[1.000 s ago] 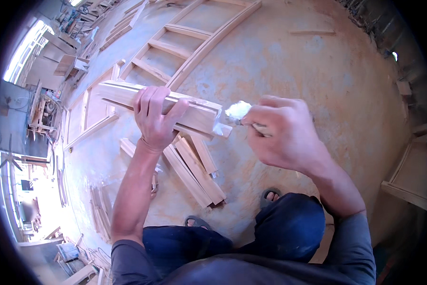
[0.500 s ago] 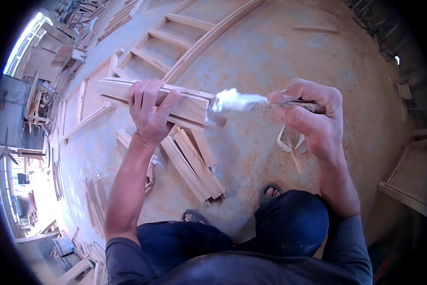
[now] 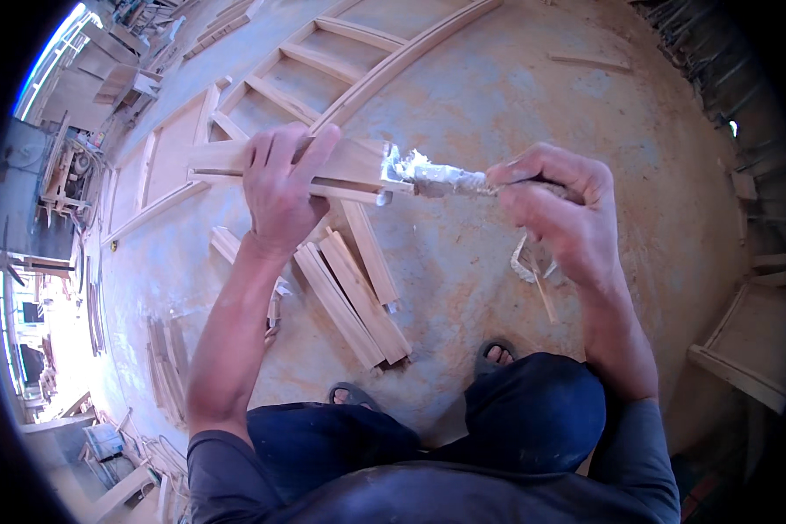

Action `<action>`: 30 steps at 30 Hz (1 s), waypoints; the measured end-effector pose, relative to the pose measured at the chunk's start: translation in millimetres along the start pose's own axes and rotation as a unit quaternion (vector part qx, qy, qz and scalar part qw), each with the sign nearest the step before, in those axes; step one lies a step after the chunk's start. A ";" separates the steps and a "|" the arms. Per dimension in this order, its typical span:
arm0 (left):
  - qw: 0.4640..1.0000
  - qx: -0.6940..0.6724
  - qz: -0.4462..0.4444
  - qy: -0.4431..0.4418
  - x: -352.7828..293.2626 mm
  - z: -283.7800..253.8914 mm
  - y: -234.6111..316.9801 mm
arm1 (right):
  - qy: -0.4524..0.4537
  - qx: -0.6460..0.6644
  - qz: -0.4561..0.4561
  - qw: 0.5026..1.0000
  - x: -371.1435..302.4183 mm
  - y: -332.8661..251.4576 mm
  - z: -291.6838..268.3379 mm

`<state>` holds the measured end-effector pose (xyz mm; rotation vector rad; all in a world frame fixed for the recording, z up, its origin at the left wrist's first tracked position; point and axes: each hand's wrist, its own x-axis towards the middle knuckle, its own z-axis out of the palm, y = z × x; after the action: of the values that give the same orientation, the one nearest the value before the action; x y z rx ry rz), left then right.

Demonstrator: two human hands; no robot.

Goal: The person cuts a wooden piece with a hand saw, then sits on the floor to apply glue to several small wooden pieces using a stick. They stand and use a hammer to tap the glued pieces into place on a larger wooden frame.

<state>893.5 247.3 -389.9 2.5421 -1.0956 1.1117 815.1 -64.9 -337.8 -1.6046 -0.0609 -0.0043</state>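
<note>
Head view, looking down at both arms. The left hand has its grip clamped over a bundle of pale wooden pieces, fingers and thumb laid across the top. That bundle is up in the air above the floor, lying roughly crosswise, with one end pointing at the other hand.

The right hand has a pinched grip on a rough stick, thumb and fingers closed around the handle part. The other half of the stick is caked in white paste, and the gloopy end is right up against the end of the bundle, so there's white on the wood there too.

Below the right wrist there's something with a white-smeared rim, mostly blocked by the hand so I can't tell what it is, with a thin sliver of wood by it. Loose wooden strips lie on the floor under the bundle, just in front of the person's sandals.

Further out you've got a ladder-like frame flat on the ground, a panelled frame beside it to the left, and a lone strip near the top right.
</note>
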 end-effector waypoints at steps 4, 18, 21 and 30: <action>0.993 -0.031 -0.066 -0.093 0.7 5.5 11.8 | -0.014 -0.076 0.021 0.997 -3.5 -6.6 -7.6; 0.903 -0.111 -0.254 -0.330 -50.0 -14.3 20.2 | -0.158 -0.459 -0.078 0.871 14.3 75.7 50.6; 0.842 -0.150 -0.374 -0.359 -116.0 -20.3 6.1 | -0.164 -0.388 -0.103 0.901 7.2 123.9 32.2; 0.585 0.071 -0.743 -0.317 -421.3 -80.1 -62.9 | -0.132 -0.348 0.120 0.920 5.9 140.3 28.8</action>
<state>698.3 562.4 -614.6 2.5694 1.2055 -0.2454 825.8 -40.6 -478.6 -2.3092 -0.0770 0.4259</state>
